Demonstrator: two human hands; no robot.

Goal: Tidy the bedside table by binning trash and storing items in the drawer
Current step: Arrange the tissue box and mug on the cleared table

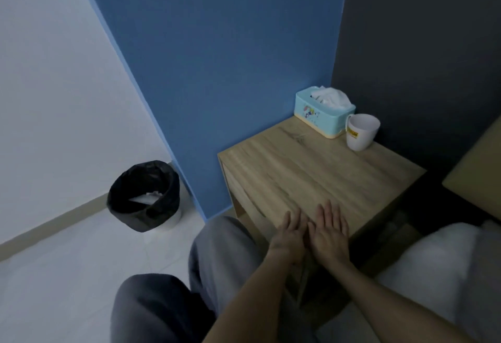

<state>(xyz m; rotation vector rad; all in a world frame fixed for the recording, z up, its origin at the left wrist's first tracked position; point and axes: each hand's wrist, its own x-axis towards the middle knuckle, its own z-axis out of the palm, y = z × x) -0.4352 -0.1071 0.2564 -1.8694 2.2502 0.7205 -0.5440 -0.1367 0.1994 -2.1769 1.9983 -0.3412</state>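
Two flat, empty hands, left hand (290, 231) and right hand (329, 230), rest on the near edge of the bedside table (311, 169); the bin (143, 196) stands left. Tidying seems finished; the far mug (360, 132) may need storing.

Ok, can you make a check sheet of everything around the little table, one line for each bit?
Surface: wooden bedside table, wood-grain top.
Job's things: tissue box and white cup side by side at the back corner. The bin with its black bag is on the floor to the left, with something white inside.
Clutter: nothing seen.
Grips: left hand and right hand lie flat side by side at the table's near edge, fingers straight, holding nothing.
Cables: nothing seen.
Surroundings: blue wall, pale floor, white bedding on the right.
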